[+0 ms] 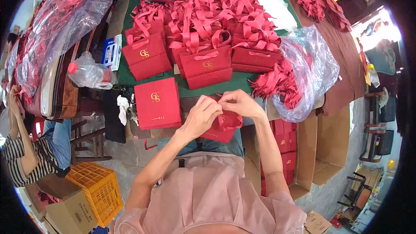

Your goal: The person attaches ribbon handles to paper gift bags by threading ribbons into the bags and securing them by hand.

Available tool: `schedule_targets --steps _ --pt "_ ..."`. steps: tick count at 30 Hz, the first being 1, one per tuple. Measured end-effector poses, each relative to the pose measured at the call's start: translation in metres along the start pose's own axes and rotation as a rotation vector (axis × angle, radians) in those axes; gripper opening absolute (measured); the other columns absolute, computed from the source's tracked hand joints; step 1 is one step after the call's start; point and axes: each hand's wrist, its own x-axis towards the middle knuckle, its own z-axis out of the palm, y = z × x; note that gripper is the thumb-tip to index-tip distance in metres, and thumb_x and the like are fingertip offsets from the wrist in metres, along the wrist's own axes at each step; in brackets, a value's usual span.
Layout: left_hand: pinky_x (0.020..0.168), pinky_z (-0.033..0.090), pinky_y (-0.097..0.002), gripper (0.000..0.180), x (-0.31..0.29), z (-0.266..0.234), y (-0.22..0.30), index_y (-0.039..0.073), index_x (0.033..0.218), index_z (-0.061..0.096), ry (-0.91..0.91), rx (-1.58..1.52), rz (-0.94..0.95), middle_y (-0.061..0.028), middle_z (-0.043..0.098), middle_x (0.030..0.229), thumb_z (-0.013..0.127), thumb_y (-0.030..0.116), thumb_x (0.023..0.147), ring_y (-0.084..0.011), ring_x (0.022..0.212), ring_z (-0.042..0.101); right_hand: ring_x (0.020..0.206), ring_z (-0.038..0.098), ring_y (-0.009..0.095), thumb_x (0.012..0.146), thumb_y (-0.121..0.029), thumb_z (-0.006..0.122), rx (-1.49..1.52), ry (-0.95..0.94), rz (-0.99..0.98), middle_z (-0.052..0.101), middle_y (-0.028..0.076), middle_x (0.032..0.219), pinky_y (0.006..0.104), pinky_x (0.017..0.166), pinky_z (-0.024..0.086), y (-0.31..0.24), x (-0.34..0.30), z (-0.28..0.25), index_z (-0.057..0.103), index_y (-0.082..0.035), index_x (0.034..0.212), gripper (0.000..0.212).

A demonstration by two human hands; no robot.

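Observation:
Both my hands meet over a small red gift bag [218, 133] at the table's near edge, above my lap. My left hand [202, 113] is closed on the bag's upper edge. With thumb and fingers pinched together, my right hand [241, 104] grips the same edge, close to the left fingertips. A loop of red ribbon [230, 121] hangs over the bag's front below my right hand. What exactly lies between the fingertips is hidden. A flat red bag [158, 104] with gold print lies left of my left hand.
Several red bags with ribbon handles [206, 63] stand in rows on the green table cover [190, 90]. Clear plastic [310, 69] and a red ribbon bundle [277, 84] lie at right. A plastic bottle [92, 73] sits left. Cardboard boxes [331, 147] stand right; a yellow crate [97, 188] left, near another person [32, 156].

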Motion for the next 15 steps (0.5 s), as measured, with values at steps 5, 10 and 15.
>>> schedule_targets --steps 5,10,15 --pt "0.076 0.047 -0.0441 0.018 0.002 0.002 0.003 0.003 0.093 0.054 0.01 -0.034 -0.065 -0.0141 0.053 0.091 0.069 -0.001 0.083 -0.0359 0.086 0.052 0.078 0.061 0.009 0.093 -0.007 0.065 0.298 0.284 0.087 0.068 0.001 0.084 0.0266 0.072 0.05 0.007 0.009 0.022 0.073 0.002 0.095 0.013" --pt "0.074 0.045 -0.0447 0.016 -0.005 0.009 0.003 0.004 0.091 0.054 0.112 0.047 -0.281 -0.0148 0.053 0.089 0.069 0.004 0.085 -0.0361 0.085 0.054 0.072 0.06 0.008 0.089 -0.012 0.071 0.173 0.633 0.054 0.07 0.003 0.082 0.0271 0.064 0.048 0.015 0.02 0.01 0.074 0.0 0.094 0.014" --pt "0.077 0.047 -0.0418 0.018 -0.019 0.003 -0.012 0.004 0.091 0.059 -0.027 0.141 -0.486 -0.0114 0.062 0.088 0.074 0.01 0.083 -0.031 0.087 0.057 0.068 0.065 0.024 0.086 -0.018 0.075 -0.352 0.653 0.007 0.066 0.011 0.082 0.0334 0.063 0.05 0.009 0.011 0.017 0.073 -0.005 0.093 0.015"
